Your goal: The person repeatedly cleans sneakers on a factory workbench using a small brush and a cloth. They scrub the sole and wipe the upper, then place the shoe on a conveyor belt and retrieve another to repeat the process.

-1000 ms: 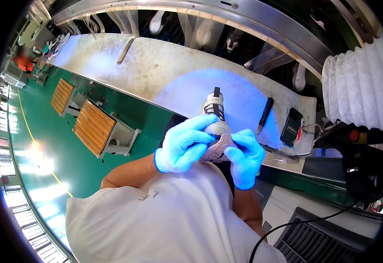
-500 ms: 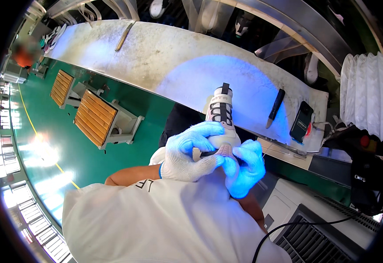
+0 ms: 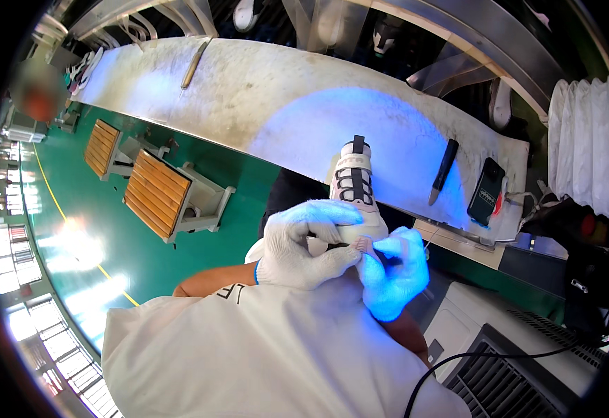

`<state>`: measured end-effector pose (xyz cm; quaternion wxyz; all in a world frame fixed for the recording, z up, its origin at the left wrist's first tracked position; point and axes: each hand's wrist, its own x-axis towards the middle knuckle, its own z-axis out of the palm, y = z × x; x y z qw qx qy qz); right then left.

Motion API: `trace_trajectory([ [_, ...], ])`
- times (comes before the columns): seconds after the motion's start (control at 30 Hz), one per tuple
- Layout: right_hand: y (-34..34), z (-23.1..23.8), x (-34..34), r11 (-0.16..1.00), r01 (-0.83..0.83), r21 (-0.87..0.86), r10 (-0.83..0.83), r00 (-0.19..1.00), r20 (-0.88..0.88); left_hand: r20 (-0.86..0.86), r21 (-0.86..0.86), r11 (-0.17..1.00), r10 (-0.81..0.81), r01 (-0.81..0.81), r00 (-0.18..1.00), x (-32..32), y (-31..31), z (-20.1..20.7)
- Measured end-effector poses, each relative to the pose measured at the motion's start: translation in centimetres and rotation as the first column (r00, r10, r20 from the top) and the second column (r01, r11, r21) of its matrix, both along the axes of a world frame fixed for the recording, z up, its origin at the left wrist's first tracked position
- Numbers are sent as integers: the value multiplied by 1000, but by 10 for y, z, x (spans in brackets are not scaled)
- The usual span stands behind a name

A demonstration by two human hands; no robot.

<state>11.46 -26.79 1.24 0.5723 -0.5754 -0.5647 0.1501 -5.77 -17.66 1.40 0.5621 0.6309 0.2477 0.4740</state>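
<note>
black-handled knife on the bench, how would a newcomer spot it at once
Find the long, stained pale bench, then the blue light pool on it. At the pool's right edge, left of the dark phone, lies the knife. Its slim black handle sets it apart from the broader phone and from the tan-handled tool far left.

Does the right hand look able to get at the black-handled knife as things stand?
Probably yes: the black-handled knife lies uncovered on the bench with nothing blocking the right hand, though that hand grips the shoe.
</note>
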Motion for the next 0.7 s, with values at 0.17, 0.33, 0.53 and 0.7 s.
trace_trajectory([
  [0.17, 0, -5, -22, 993, 122, 4, -113, 935, -336, -125, -119, 980, -176, 162, 976, -14, 21, 10],
  [0.33, 5, 8, -18, 998, -7, -62, -7, 976, -218, -198, -217, 923, -361, 318, 911, -19, 36, 17],
  [0.53, 7, 22, -15, 988, -38, -147, -3, 964, -267, -109, -330, 897, -344, 293, 932, -15, 37, 17],
  [0.7, 14, 25, -13, 983, 23, -184, -62, 976, -210, -217, -261, 932, -312, 253, 925, -10, 41, 30],
])
